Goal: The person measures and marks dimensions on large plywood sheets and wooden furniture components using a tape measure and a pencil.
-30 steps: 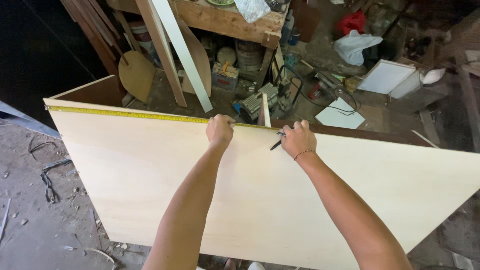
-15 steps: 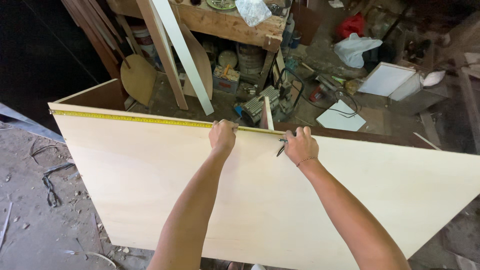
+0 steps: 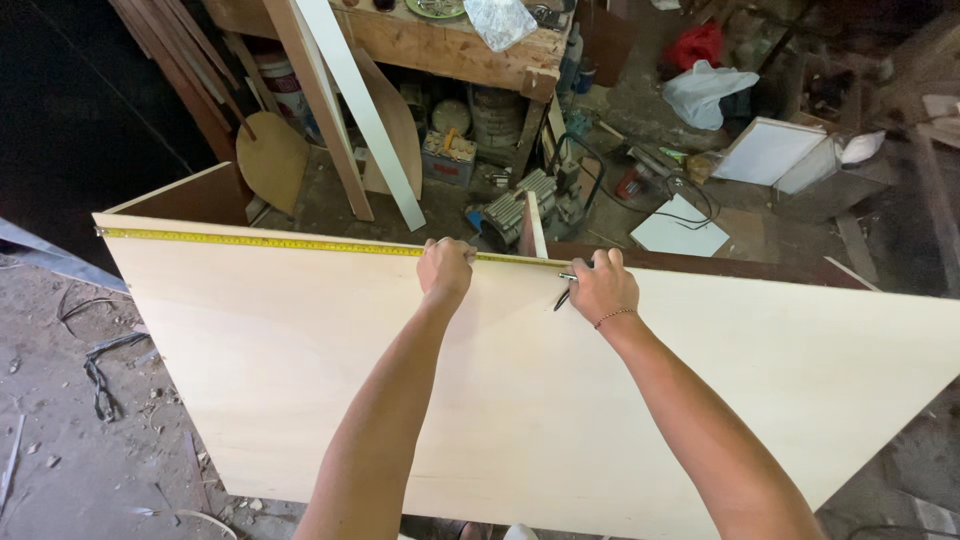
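Measuring looks well under way: one yellow tape measure [image 3: 270, 241] lies stretched along the far top edge of the single pale plywood panel [image 3: 520, 400], from its left corner to the hands, with the left hand [image 3: 445, 268] closed in a fist that pins the tape to the edge. Just beside it the right hand [image 3: 603, 287] is curled around one dark pen [image 3: 563, 292], tip touching the sheet near the tape's end — I judge the mark is being set, though no finished line shows on the wood.
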